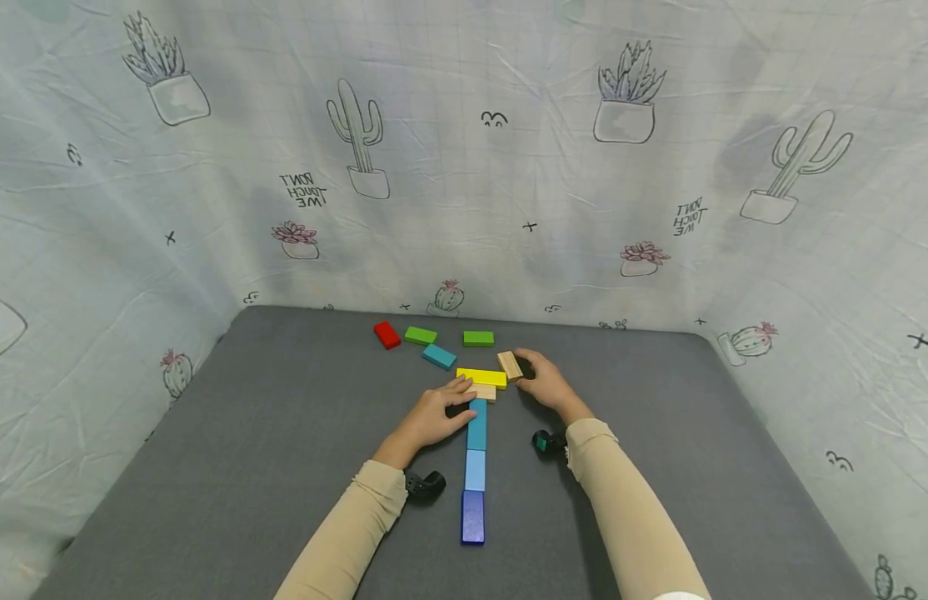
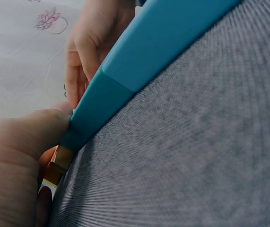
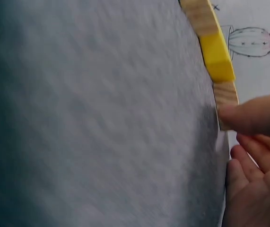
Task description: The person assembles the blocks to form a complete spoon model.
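Note:
A yellow block (image 1: 482,378) lies crosswise at the far end of a column of flat blocks. Below it are a short wooden block (image 1: 485,392), a teal block (image 1: 476,427), a light blue block (image 1: 475,471) and a dark blue block (image 1: 473,517). With its thumb at the teal block and its fingers by the wooden and yellow blocks, my left hand (image 1: 426,417) rests beside the column. My right hand (image 1: 550,389) pinches a tilted wooden block (image 1: 509,365) at the yellow block's right end. In the right wrist view the thumb (image 3: 253,115) presses on this wooden block.
Behind the column lie a red block (image 1: 386,335), two green blocks (image 1: 421,335) and another teal block (image 1: 439,357). All are on a grey cloth-covered table (image 1: 269,467). A patterned curtain (image 1: 464,167) hangs along the back and sides.

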A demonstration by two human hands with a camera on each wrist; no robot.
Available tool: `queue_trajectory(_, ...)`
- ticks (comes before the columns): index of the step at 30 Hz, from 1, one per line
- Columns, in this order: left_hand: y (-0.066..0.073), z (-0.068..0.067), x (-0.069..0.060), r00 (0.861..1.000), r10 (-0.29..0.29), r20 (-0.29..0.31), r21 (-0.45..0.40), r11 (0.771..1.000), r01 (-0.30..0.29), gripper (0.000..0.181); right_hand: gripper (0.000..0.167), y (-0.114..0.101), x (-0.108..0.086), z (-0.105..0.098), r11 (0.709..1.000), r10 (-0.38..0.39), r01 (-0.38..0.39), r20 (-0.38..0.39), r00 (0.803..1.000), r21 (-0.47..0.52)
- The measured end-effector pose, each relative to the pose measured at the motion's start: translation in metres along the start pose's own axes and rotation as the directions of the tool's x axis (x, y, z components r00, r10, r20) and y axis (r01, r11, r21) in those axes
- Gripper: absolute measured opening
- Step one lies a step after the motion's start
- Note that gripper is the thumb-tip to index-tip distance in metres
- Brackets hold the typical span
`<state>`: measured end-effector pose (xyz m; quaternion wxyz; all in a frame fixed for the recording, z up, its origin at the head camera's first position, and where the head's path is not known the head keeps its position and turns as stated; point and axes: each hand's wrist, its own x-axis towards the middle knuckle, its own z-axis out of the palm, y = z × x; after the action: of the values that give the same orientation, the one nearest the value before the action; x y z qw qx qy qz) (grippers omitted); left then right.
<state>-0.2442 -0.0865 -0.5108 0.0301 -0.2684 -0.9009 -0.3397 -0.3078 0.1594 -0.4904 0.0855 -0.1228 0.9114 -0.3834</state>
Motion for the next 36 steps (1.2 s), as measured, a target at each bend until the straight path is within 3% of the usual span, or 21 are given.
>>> queue_trajectory(14,0.001,-0.001,-0.001,1.000,-0.015,-0.001,-0.015,1.000,0.015,0.045,0.070,-0.003,0.015,-0.009,0.998,-0.033,0.041,0.144,0.989,-0.051)
queue_trajectory(20,0.001,0.000,0.000,1.000,-0.009,-0.002,-0.013,1.000,0.009,0.046,0.069,-0.004,0.019,-0.009,0.997,0.003,0.012,0.185,0.983,-0.075)
queue_trajectory(26,0.001,0.000,0.000,1.000,-0.005,-0.004,-0.009,1.000,0.005,0.046,0.067,-0.003,0.018,-0.010,0.997,0.029,-0.017,0.168,0.985,-0.071)
queue_trajectory(36,0.002,0.000,-0.001,1.000,-0.012,0.002,-0.015,1.000,0.013,0.046,0.065,0.000,0.015,-0.008,0.999,0.036,-0.036,0.073,0.997,-0.004)
